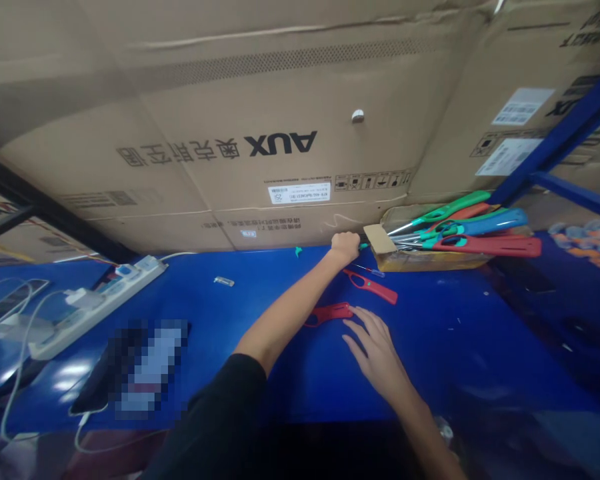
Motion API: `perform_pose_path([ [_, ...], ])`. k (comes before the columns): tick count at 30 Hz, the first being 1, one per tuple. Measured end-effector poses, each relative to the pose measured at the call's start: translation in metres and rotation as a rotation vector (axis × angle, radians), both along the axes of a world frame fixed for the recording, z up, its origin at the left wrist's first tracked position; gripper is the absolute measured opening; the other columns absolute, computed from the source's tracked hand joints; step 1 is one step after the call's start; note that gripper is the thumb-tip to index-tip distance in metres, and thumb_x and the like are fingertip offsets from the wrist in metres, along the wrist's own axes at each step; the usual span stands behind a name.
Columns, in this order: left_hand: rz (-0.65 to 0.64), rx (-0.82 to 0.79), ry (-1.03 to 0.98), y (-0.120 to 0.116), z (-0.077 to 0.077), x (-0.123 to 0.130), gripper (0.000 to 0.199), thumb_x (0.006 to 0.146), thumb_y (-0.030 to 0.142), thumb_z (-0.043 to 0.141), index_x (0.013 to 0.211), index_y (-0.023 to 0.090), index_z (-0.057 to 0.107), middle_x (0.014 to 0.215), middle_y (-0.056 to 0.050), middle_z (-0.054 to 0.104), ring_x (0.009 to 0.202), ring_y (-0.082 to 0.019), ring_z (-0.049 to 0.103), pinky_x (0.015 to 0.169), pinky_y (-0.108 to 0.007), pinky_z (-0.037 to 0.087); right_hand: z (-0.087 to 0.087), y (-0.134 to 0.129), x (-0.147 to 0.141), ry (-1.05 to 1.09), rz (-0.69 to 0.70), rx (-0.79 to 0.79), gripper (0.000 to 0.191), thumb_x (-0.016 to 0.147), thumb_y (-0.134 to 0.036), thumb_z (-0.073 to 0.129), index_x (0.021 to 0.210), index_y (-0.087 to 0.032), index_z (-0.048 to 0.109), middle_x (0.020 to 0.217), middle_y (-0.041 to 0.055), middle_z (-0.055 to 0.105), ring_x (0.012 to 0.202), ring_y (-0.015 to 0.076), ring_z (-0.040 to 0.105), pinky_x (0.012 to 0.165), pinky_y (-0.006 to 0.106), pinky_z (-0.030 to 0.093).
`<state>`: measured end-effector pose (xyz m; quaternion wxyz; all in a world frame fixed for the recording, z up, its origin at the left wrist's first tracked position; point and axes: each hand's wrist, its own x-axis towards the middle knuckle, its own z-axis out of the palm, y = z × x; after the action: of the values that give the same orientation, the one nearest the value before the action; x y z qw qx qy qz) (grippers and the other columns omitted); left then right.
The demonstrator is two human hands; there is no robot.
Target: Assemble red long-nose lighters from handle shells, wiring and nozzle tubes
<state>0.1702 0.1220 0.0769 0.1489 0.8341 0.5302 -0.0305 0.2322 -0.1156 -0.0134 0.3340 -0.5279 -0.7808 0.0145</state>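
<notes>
My left hand (346, 248) is stretched out to the back of the blue table, closed in a fist. Whatever it holds is hidden; a small green piece (363, 246) shows right beside it. My right hand (377, 347) is open, its fingers spread, with the fingertips at the right end of a red plastic handle shell (333, 312). A second red handle shell (375, 288) lies behind it. Between that shell and the box is a small screwdriver (373, 271). The open carton (430, 263) at the right back holds several long-nosed lighters (490, 245) in red, green and blue.
A large cardboard box wall (220, 180) stands along the table's back edge. On the left are a white power strip (105, 300) with cables and a phone (110, 373). A small clear part (224, 281) and a green bit (299, 251) lie on the blue table (270, 267).
</notes>
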Motion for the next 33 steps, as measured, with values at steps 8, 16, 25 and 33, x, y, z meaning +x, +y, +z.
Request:
perform_pose_path([
  [8, 0.083, -0.096, -0.181, -0.014, 0.019, -0.030, 0.040, 0.097, 0.037, 0.064, 0.129, 0.014, 0.059, 0.128, -0.012, 0.061, 0.111, -0.024, 0.064, 0.093, -0.045, 0.057, -0.002, -0.001, 0.000, 0.031, -0.007, -0.012, 0.021, 0.101, -0.027, 0.054, 0.117, -0.023, 0.066, 0.140, 0.0119, 0.061, 0.131, 0.0293, 0.056, 0.103, 0.050, 0.051],
  [16, 0.212, -0.383, -0.635, -0.043, 0.028, -0.177, 0.025, 0.083, 0.036, 0.074, 0.086, 0.011, 0.073, 0.069, 0.000, 0.056, 0.063, -0.012, 0.054, 0.057, -0.023, 0.043, -0.006, 0.000, 0.007, 0.093, 0.000, -0.016, 0.020, 0.100, -0.028, 0.055, 0.115, -0.024, 0.067, 0.137, 0.0119, 0.063, 0.130, 0.0315, 0.056, 0.107, 0.059, 0.043],
  [25, 0.336, -0.487, -1.376, -0.170, 0.005, -0.202, 0.053, 0.073, 0.063, 0.074, 0.088, 0.013, 0.067, 0.056, 0.010, 0.026, 0.047, -0.004, 0.016, 0.048, -0.022, 0.016, 0.038, -0.016, -0.033, 0.795, 0.054, -0.411, 0.030, 0.099, -0.040, 0.057, 0.126, -0.028, 0.064, 0.128, 0.0091, 0.069, 0.119, 0.0248, 0.066, 0.104, 0.045, 0.053],
  [33, 0.435, -0.381, -1.484, -0.237, -0.042, -0.173, 0.049, 0.084, 0.060, 0.070, 0.096, 0.012, 0.067, 0.060, 0.007, 0.038, 0.050, -0.004, 0.024, 0.051, -0.021, 0.021, 0.054, -0.024, -0.083, 0.802, 0.167, -0.483, 0.030, 0.098, -0.039, 0.059, 0.124, -0.024, 0.064, 0.107, 0.0066, 0.074, 0.081, 0.0168, 0.073, 0.079, 0.032, 0.060],
])
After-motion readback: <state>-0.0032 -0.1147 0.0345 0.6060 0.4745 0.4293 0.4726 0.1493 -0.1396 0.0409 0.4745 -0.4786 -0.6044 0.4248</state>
